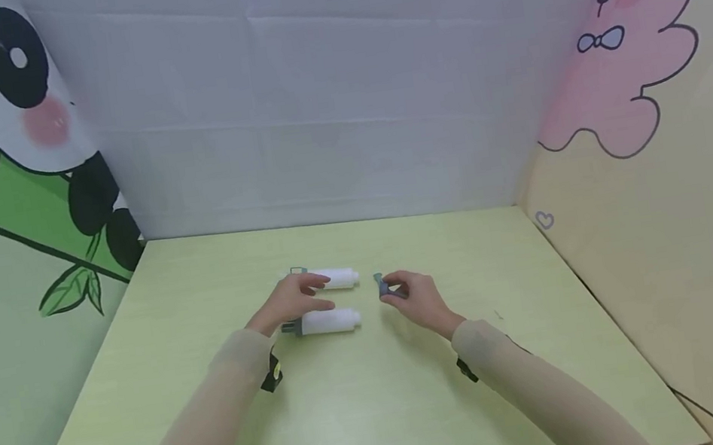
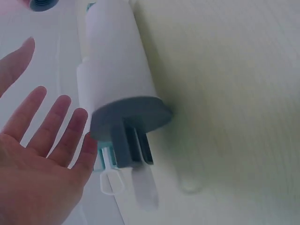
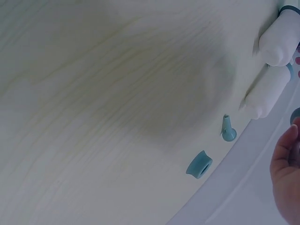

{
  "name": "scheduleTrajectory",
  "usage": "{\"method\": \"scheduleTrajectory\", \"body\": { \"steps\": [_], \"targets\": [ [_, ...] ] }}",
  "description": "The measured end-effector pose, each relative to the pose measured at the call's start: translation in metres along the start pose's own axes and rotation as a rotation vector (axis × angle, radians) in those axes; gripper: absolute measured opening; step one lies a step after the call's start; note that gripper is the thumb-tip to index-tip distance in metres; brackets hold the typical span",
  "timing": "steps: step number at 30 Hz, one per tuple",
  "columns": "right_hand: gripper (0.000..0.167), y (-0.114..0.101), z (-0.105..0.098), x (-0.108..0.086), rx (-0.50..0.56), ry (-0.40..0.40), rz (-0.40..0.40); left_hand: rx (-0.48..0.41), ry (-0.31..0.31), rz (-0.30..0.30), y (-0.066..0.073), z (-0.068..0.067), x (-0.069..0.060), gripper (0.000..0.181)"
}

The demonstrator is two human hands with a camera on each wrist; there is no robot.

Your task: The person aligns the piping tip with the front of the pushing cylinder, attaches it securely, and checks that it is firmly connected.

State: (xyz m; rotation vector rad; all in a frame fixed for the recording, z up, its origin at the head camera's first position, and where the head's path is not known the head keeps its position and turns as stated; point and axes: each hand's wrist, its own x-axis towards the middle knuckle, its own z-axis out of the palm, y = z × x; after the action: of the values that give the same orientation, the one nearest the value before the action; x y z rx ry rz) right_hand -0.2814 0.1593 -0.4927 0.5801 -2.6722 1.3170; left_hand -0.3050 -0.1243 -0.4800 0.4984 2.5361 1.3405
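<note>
Two white bottles lie side by side on the table: a nearer bottle [image 1: 332, 322] with a dark teal end [image 2: 131, 115] and bracket, and a farther bottle [image 1: 340, 279] with a lighter teal end. My left hand [image 1: 295, 297] hovers over their left ends, fingers spread and fairly straight; whether it touches either is unclear. To the right of the bottles, my right hand [image 1: 418, 297] pinches a small dark blue-grey cap-like part [image 1: 388, 290] between thumb and fingers. Inside threads show on that part [image 2: 43, 3] in the left wrist view. The right hand [image 3: 287, 173] is partly cut off in its wrist view.
On the table beyond the right hand lie a small teal spout [image 3: 228, 129] and a flared teal ring-like piece [image 3: 199, 164]. A pale partition [image 1: 313, 107] stands along the table's back edge. Painted walls flank both sides.
</note>
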Motion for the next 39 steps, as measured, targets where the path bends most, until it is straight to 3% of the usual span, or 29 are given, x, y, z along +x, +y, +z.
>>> {"method": "scheduleTrajectory", "body": {
  "steps": [9, 18, 23, 33, 39],
  "targets": [
    [0.030, 0.002, 0.005, -0.002, 0.014, -0.016, 0.003, 0.099, -0.009, 0.028, -0.028, 0.004, -0.011, 0.066],
    [0.030, 0.006, 0.009, -0.003, 0.015, -0.036, 0.065, 0.181, 0.023, 0.041, -0.035, 0.015, -0.011, 0.053],
    [0.030, 0.011, 0.010, -0.003, 0.021, -0.034, 0.059, 0.164, 0.036, 0.015, -0.039, 0.017, -0.009, 0.051],
    [0.030, 0.011, 0.010, -0.002, 0.050, -0.037, 0.017, 0.178, 0.042, 0.056, -0.016, 0.010, -0.008, 0.049],
    [0.032, 0.005, 0.009, -0.002, 0.102, -0.057, 0.012, 0.186, 0.016, 0.095, -0.003, 0.003, -0.009, 0.045]
  ]
}}
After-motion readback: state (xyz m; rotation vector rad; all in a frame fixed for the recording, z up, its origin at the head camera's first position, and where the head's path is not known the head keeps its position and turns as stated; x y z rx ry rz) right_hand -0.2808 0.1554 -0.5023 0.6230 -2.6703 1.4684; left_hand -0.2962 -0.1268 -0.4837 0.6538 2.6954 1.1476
